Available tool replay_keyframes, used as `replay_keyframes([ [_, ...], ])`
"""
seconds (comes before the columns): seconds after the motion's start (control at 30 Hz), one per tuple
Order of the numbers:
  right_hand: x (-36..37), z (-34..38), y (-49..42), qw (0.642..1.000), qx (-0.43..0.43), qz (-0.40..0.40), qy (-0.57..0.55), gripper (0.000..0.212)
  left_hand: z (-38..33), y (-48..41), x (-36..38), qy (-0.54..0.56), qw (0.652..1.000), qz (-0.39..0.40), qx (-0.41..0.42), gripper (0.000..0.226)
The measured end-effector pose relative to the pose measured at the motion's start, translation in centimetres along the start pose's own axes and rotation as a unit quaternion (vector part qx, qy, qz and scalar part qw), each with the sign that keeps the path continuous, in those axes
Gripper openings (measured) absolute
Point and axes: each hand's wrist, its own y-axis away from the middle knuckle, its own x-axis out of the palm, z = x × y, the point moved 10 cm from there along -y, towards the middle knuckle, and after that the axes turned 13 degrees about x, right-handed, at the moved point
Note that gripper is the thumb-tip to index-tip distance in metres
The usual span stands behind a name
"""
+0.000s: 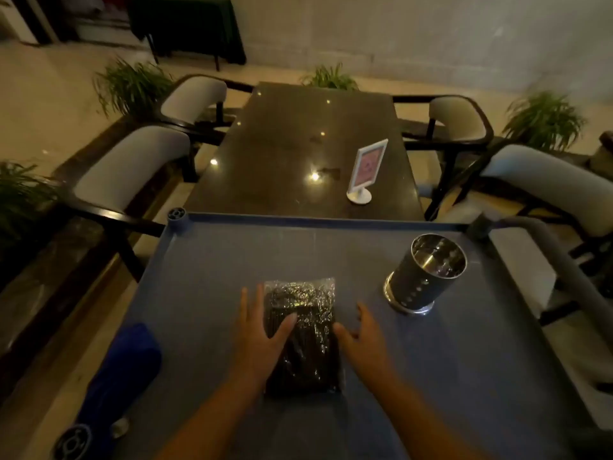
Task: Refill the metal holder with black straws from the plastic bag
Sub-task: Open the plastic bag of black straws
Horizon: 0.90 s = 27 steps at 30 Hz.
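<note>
The plastic bag (302, 333) lies flat near the middle of the cart top (199, 293), its length running toward the person; the left hand (262, 340) lies along its left edge with the thumb over the bag; the right hand (368, 336) sits just beside its right edge; the metal holder (428, 273) stands on its base farther back and to the right, apart from the bag; behind the cart is a table (282, 144) with a sign stand (365, 171) on its near right part; chairs (132, 167) flank the table on both sides.
</note>
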Motion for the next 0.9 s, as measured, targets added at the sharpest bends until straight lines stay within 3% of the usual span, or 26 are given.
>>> replay_keyframes([
  [0.03, 0.2, -0.8, -0.5, 0.999, 0.021, -0.003, -0.033, 0.071, 0.8, 0.3, 0.7, 0.051, 0.998, 0.002, -0.020, 0.100],
  [0.17, 0.9, -2.5, -1.3, 0.994, 0.078, 0.005, -0.077, 0.060, 1.8, 2.0, 2.6, 0.034, 0.999, 0.040, 0.008, 0.106],
  [0.3, 1.6, -3.5, -2.0, 0.979, 0.144, 0.016, -0.140, 0.059, 2.5, 2.6, 2.9, 0.070, 0.997, 0.009, -0.035, 0.105],
  [0.4, 2.7, -3.9, -2.2, 0.972, 0.171, 0.052, -0.155, 0.053, 3.6, 2.2, 2.6, 0.121, 0.987, -0.034, -0.103, 0.091],
  [0.53, 3.6, -4.2, -2.3, 0.960, 0.196, 0.087, -0.177, 0.034, 5.3, 2.5, 3.3, 0.269, 0.935, -0.051, -0.227, 0.078],
  [0.63, 4.1, -3.8, -1.8, 0.965, 0.185, 0.117, -0.146, 0.021, 5.9, 3.0, 4.3, 0.294, 0.912, -0.028, -0.283, 0.057],
  [0.77, 4.2, -3.8, -1.0, 0.959, 0.186, 0.165, -0.137, 0.021, 4.8, 3.5, 5.8, 0.372, 0.869, -0.014, -0.327, 0.032],
  [0.9, 3.8, -3.6, -0.7, 0.944, 0.196, 0.199, -0.177, 0.027, 3.7, 4.2, 6.5, 0.426, 0.838, 0.006, -0.341, 0.029],
])
